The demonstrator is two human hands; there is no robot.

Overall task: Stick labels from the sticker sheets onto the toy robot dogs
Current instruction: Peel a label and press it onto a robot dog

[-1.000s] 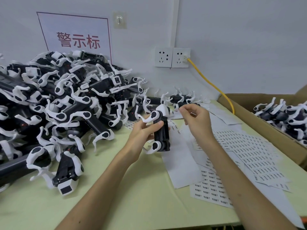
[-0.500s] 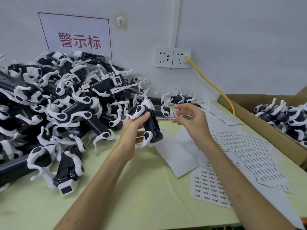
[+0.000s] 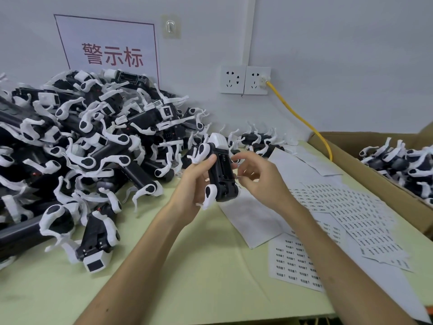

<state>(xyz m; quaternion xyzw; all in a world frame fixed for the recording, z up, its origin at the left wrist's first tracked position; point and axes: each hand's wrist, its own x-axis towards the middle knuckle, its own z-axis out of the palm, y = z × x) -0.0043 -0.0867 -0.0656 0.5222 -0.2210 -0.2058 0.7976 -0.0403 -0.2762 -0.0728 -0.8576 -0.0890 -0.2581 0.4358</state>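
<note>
Above the table (image 3: 210, 266), left hand (image 3: 194, 184) gripping toy dog (image 3: 221, 174), right hand (image 3: 260, 181) perhaps pinching label (image 3: 239, 176).

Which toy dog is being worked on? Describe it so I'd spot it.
Find the big pile of toy dogs on the left, then look past its right edge, below the wall sockets. One toy dog there is off the table, held upright in the left hand, white head up, black underside showing.
</note>
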